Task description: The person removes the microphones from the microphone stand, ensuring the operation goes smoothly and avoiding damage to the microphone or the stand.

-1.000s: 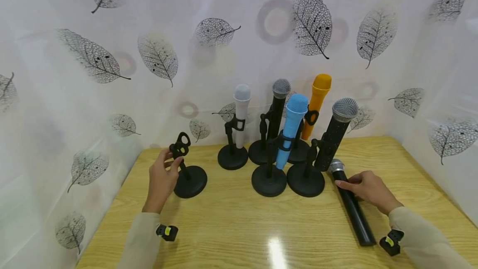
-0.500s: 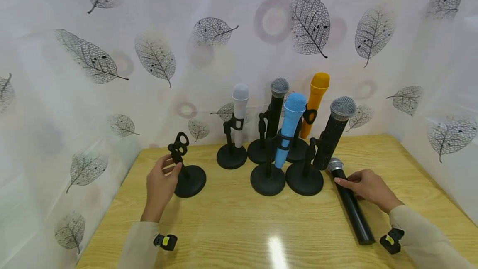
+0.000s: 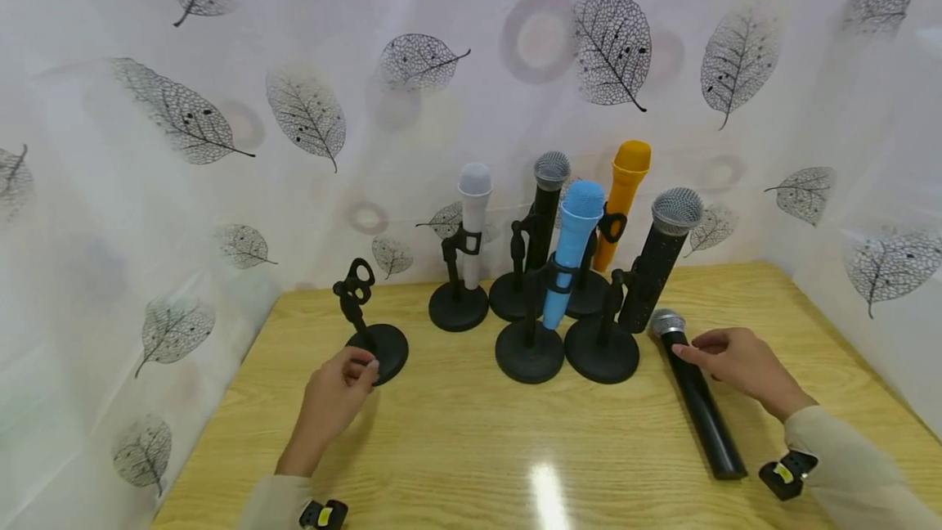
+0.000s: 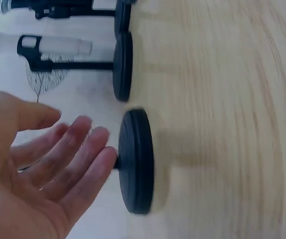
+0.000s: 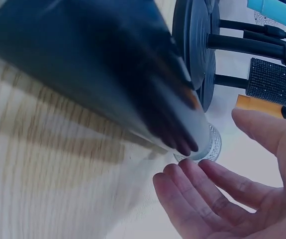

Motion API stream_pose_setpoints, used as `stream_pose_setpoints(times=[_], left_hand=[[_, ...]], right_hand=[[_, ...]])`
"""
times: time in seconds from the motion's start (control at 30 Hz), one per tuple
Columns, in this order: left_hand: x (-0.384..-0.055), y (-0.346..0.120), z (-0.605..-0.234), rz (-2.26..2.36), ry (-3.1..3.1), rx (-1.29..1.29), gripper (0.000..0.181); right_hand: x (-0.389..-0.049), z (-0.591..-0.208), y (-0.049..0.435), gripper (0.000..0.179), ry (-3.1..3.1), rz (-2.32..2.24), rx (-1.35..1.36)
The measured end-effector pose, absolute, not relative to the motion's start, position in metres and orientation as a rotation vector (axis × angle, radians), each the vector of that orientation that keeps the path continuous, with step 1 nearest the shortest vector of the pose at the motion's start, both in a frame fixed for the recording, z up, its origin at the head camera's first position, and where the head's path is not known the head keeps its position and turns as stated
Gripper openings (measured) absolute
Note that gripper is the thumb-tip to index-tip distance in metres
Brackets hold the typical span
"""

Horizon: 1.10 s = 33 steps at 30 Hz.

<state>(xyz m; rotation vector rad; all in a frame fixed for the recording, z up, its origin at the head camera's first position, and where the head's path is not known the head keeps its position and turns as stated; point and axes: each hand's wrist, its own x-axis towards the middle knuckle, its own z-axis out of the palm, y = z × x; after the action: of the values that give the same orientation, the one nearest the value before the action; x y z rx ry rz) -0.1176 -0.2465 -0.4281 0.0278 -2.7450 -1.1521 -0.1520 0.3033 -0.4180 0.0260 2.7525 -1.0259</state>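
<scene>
My left hand [image 3: 334, 399] hovers in front of the empty microphone stand [image 3: 356, 313], its loosely bent fingers holding nothing. In the left wrist view the stand's round black base [image 4: 137, 162] is just beyond the fingertips. A black microphone [image 3: 699, 403] with a silver head lies on the table at the right. Beside it is my right hand [image 3: 743, 370], thumb above the microphone's upper body. The right wrist view shows those fingers [image 5: 190, 174] relaxed and not wrapped round the microphone [image 5: 98, 64]; whether a fingertip touches it I cannot tell.
Several stands hold microphones at the back: white [image 3: 474, 223], plain black [image 3: 546, 207], blue [image 3: 574, 248], orange [image 3: 624, 199] and sparkly black [image 3: 662, 256]. They stand close together on the wooden table [image 3: 456, 448]. A leaf-patterned sheet [image 3: 368, 129] hangs behind and at both sides.
My left hand has let go of the empty stand and drawn back toward the table's front. The right hand has shifted slightly right, its thumb lifting along the lying microphone.
</scene>
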Motion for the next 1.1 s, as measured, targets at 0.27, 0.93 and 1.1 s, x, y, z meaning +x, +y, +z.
stream_pose_setpoints(times=[0.27, 0.93, 1.1], left_hand=[[-0.125, -0.219, -0.423, -1.224, -2.8, -0.208, 0.012], [-0.183, -0.163, -0.427, -1.277, -2.774, -0.177, 0.046], [-0.207, -0.155, -0.42, -1.283, -2.719, -0.12, 0.046]], right_hand=[[-0.152, -0.421, 0.307, 0.075, 2.719, -1.077, 0.068], [-0.14, -0.412, 0.316, 0.078, 2.791, -1.017, 0.068], [-0.133, -0.406, 0.313, 0.072, 2.846, -0.962, 0.035]])
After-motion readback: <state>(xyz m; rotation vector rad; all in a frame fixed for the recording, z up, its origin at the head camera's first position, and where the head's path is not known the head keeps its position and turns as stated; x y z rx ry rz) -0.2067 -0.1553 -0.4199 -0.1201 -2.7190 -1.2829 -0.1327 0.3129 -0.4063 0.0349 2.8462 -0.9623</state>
